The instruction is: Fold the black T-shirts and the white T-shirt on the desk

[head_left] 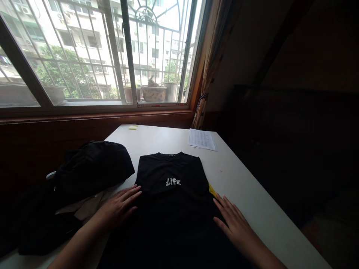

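Observation:
A black T-shirt [174, 205] with white "LIFE" lettering lies spread on the white table [238, 172], its neckline toward the window. My left hand [120, 203] rests against the shirt's left edge, fingers stretched out. On the opposite edge lies my right hand [231, 216], its fingers also extended and apart. Neither hand grips the cloth. A small yellow patch [212, 190] peeks out from the shirt's right side, just above my right fingertips; what it belongs to is hidden. The sleeves do not show, and the lower part of the shirt fades into shadow.
A heap of dark clothes [92, 172] covers the table's left side, with a beige cloth [89, 207] among it. Printed papers [202, 139] lie at the far right corner, a yellow sticky note [132, 127] at the far left. Behind stands a barred window [157, 56] with a curtain [209, 74].

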`<action>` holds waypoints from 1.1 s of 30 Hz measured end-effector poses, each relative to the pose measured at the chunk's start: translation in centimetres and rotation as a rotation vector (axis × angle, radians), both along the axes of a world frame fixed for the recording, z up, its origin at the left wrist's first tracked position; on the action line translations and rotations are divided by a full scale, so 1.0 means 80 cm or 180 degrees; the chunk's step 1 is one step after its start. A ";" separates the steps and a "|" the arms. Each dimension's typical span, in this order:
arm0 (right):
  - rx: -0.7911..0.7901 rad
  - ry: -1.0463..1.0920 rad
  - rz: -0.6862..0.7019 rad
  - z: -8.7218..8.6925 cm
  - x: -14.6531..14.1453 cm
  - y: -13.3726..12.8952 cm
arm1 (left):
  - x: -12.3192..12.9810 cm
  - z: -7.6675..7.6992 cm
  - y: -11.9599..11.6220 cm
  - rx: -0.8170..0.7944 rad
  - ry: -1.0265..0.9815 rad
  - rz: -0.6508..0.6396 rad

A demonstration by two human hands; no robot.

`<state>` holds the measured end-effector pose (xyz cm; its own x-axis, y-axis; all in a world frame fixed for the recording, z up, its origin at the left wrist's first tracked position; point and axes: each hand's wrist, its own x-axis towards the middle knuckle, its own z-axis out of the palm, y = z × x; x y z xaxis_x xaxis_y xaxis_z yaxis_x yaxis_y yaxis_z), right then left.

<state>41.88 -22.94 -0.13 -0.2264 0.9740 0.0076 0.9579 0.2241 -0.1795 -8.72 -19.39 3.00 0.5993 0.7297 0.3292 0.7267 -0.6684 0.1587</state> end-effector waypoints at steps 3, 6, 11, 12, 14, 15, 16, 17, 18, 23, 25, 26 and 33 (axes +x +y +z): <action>0.0113 0.0053 -0.0094 -0.003 0.002 -0.010 | 0.006 -0.002 -0.001 0.0110 0.0069 -0.0187; 0.0248 0.0216 -0.0235 -0.008 0.006 -0.018 | 0.012 0.001 -0.003 0.0170 0.0092 -0.0346; 0.0708 0.0468 -0.0307 -0.014 0.008 -0.025 | 0.032 0.016 -0.015 -0.0118 0.0074 -0.0666; 0.0776 0.0472 -0.0321 -0.014 0.007 -0.026 | 0.037 0.020 -0.018 -0.0206 0.0085 -0.0711; 0.0830 0.0444 -0.0356 -0.013 0.004 -0.028 | 0.044 0.026 -0.023 -0.0354 0.0120 -0.0771; 0.0836 0.0417 -0.0365 -0.012 0.003 -0.028 | 0.046 0.028 -0.024 -0.0395 0.0134 -0.0776; 0.0839 0.0382 -0.0366 -0.010 0.001 -0.028 | 0.048 0.029 -0.025 -0.0416 0.0149 -0.0764; 0.0839 0.0338 -0.0363 -0.008 0.000 -0.027 | 0.048 0.028 -0.025 -0.0418 0.0162 -0.0733; 0.0833 0.0289 -0.0362 -0.006 -0.001 -0.026 | 0.047 0.027 -0.024 -0.0411 0.0183 -0.0683; 0.0742 0.0048 -0.0382 0.000 -0.001 -0.011 | 0.041 0.008 -0.015 -0.0370 0.0377 -0.0415; 0.0736 -0.0043 -0.0366 0.001 0.002 0.000 | 0.042 0.000 -0.012 -0.0329 0.0409 -0.0361; 0.0737 -0.0086 -0.0356 0.002 0.004 0.005 | 0.043 -0.003 -0.012 -0.0311 0.0409 -0.0336; 0.0643 -0.0396 -0.0395 0.009 0.031 0.057 | 0.077 0.008 -0.022 -0.0431 0.0341 -0.0360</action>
